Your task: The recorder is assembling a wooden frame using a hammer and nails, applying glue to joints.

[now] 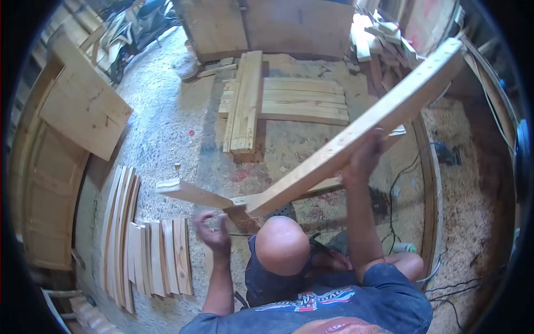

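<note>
My right hand [364,158] grips a long wooden beam [356,131] from its lower side, with the thumb and fingers partly hidden behind it. The beam slants from near my knee up to the far right, and a row of small marks runs along its pale face. Its near end meets a shorter wooden piece [194,195] that points to the left; whether the two are joined I cannot tell. Just below that piece, my left hand [214,231] is raised with curved fingers apart from the thumb, holding nothing. Another wooden piece [322,188] lies partly hidden beneath the beam.
Boards [245,106] lie stacked across more boards [306,100] ahead. Several planks [161,256] rest on the floor to the left, near a leaning panel [86,106]. Offcuts [384,39] are heaped at the far right. A dark cable [392,195] trails along the right side.
</note>
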Motion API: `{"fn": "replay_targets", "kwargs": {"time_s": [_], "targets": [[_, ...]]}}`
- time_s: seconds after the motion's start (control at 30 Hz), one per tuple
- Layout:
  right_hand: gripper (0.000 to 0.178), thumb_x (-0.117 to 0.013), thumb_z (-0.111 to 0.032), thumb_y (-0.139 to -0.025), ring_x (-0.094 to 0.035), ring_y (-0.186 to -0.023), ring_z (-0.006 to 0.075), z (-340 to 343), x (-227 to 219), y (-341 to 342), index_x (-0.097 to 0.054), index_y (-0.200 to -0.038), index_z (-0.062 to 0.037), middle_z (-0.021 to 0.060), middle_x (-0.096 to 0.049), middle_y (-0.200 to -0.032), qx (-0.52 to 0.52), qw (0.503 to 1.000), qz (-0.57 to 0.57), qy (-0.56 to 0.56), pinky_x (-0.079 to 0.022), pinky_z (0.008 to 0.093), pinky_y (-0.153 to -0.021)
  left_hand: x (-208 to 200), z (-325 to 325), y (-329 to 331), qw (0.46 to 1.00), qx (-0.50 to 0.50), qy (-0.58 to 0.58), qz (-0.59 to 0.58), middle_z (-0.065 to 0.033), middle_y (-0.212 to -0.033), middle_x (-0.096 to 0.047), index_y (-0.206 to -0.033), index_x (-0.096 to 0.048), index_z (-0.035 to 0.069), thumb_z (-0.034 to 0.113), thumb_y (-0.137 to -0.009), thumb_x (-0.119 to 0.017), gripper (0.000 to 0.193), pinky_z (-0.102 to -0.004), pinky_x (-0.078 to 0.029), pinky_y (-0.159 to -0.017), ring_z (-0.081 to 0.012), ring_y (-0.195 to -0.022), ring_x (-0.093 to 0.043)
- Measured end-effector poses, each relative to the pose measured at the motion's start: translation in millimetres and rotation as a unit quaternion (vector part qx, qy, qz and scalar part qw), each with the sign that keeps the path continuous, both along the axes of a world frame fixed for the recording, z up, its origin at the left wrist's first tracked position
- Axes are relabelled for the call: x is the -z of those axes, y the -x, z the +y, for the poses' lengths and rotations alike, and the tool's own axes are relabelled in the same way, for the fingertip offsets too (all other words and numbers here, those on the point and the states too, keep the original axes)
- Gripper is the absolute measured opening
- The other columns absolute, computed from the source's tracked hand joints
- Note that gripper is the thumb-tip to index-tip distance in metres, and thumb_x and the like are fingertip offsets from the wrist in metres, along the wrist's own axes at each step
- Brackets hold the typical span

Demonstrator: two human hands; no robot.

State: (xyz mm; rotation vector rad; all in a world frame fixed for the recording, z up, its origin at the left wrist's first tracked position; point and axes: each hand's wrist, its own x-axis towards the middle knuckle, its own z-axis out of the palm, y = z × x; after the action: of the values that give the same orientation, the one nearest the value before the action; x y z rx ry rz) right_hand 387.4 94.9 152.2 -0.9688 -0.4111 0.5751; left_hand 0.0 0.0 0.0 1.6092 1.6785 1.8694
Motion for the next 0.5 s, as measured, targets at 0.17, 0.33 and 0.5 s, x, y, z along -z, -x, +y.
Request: {"fn": "replay_targets", "kwargs": {"time_s": [0.17,0.33,0.5], "targets": [[0.063,-0.047,-0.048,-0.106,-0.050,-0.129,0.0253,-32,-16,-86,-0.036,-0.148,-0.0023,0.0137,-0.049,-0.141,0.002,0.982,-0.175,-0.070,-0.045,0.0402,-0.108,-53,47,44,0.996,0.069,0.038,-0.041,-0.0133,-0.136,-0.050,-0.148,-0.030,-0.004,0.070,-0.079,-0.073,0.110,-0.0403,-0.040,-0.109,-0.0246,-0.125,-0.050],[0.051,-0.053,-0.037,-0.105,-0.053,-0.127,0.0250,-70,-30,-180,-0.049,-0.140,-0.0001,0.0158,-0.054,-0.136,0.298,0.645,-0.704,-0.014,-0.045,0.0404,-0.109,-53,100,58,0.930,0.197,0.120,-0.287,-0.0054,-0.104,-0.071,-0.114,-0.066,0.003,0.005,-0.080,-0.080,0.037,-0.0313,-0.056,-0.086,-0.0155,-0.096,-0.068],[0.059,-0.069,-0.028,-0.096,-0.058,-0.118,0.0275,-119,-72,-165,-0.048,-0.141,0.0056,0.0188,-0.059,-0.131,0.183,0.767,-0.614,0.035,-0.045,0.0397,-0.105,-55,90,58,0.931,0.270,0.019,-0.244,-0.0051,-0.104,-0.072,-0.114,-0.068,0.001,0.010,-0.082,-0.083,0.036,-0.0298,-0.055,-0.085,-0.0117,-0.094,-0.067]]}}
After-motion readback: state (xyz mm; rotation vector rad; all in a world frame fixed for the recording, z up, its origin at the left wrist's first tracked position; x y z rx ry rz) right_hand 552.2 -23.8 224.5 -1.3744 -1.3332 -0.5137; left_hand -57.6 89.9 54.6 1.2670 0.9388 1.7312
